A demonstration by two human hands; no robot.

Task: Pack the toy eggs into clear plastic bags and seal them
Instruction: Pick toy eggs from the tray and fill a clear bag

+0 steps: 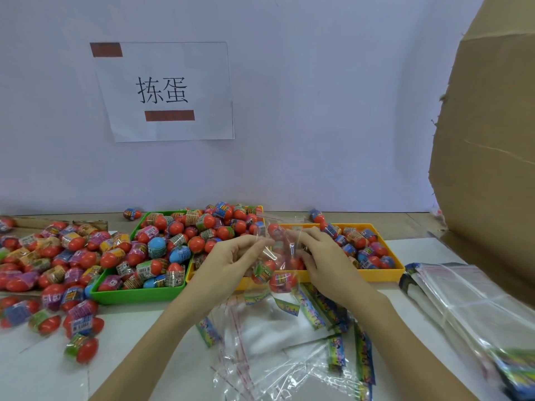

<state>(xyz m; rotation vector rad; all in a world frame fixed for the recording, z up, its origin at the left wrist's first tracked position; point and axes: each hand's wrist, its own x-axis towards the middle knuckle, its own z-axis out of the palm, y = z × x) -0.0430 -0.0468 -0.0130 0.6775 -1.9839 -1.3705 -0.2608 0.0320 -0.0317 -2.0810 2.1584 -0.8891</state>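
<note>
A clear plastic bag (278, 257) with several red toy eggs inside hangs upright between my hands, just above the table's middle. My left hand (234, 257) pinches its upper left edge. My right hand (324, 256) holds its upper right side, fingers curled against the plastic. The bag's top flap stands up near a yellow tray (379, 274). More red and blue toy eggs (173, 241) fill a green tray (139, 295) to the left.
Loose eggs (52, 273) are heaped at the left on the white table. Empty clear bags and printed header cards (289, 342) lie under my wrists. A stack of bags (469, 302) sits at the right, under a big cardboard box (489, 169). A paper sign (165, 91) hangs on the wall.
</note>
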